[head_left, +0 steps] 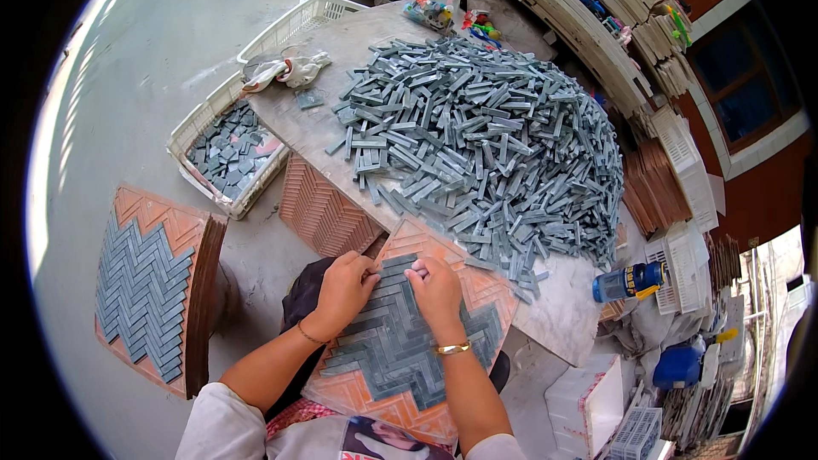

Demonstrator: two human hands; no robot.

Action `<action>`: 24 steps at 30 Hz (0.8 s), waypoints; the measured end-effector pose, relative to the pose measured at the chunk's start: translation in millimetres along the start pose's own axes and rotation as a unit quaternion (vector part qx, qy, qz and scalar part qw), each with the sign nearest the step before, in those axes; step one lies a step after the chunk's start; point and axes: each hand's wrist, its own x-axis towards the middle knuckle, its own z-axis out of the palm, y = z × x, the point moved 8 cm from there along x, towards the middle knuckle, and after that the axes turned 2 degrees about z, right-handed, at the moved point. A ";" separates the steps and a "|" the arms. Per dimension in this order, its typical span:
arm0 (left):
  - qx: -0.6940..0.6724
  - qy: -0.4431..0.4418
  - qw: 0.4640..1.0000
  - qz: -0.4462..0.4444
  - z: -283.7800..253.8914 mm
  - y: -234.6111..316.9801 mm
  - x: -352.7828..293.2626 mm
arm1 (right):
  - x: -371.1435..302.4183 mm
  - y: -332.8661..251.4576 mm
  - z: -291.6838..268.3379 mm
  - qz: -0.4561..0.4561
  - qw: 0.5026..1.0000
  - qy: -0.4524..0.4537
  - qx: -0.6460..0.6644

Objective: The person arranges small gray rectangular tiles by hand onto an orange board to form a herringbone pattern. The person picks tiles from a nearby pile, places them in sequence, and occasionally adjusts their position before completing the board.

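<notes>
A reddish-orange grooved template board (pixel 409 243) rests on my lap, its upper end against the table. Grey stone strips (pixel 400 336) lie in its grooves in a herringbone pattern. Over the upper left of the pattern, my left hand (pixel 345 285) is closed, fingertips pressed together. My right hand (pixel 437 290) is pinched just across from it. The top strips of the pattern show between the two hands. Whatever the fingers hold, if anything, is too small and covered to make out. Beyond the board, a large heap of loose grey strips (pixel 494 136) covers much of the table.
The pale table (pixel 558 307) carries white gloves (pixel 294 68) at its far left corner and a blue bottle (pixel 629 281) at right. A white crate (pixel 183 140) holds square grey tiles. Stacked boards (pixel 204 290), the top one filled with strips, stand left. A white box (pixel 584 400) is lower right.
</notes>
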 end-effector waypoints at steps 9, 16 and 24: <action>0.057 -0.046 0.997 0.027 -4.0 9.6 2.0 | 10.4 6.4 -3.9 0.003 0.999 -0.032 0.043; 0.116 -0.076 0.984 0.113 -2.0 30.5 -13.1 | 14.9 3.7 2.9 -0.038 0.998 -0.054 0.014; 0.242 -0.228 0.916 0.223 57.2 37.1 -4.1 | -17.5 60.8 -57.9 0.082 0.973 0.057 0.208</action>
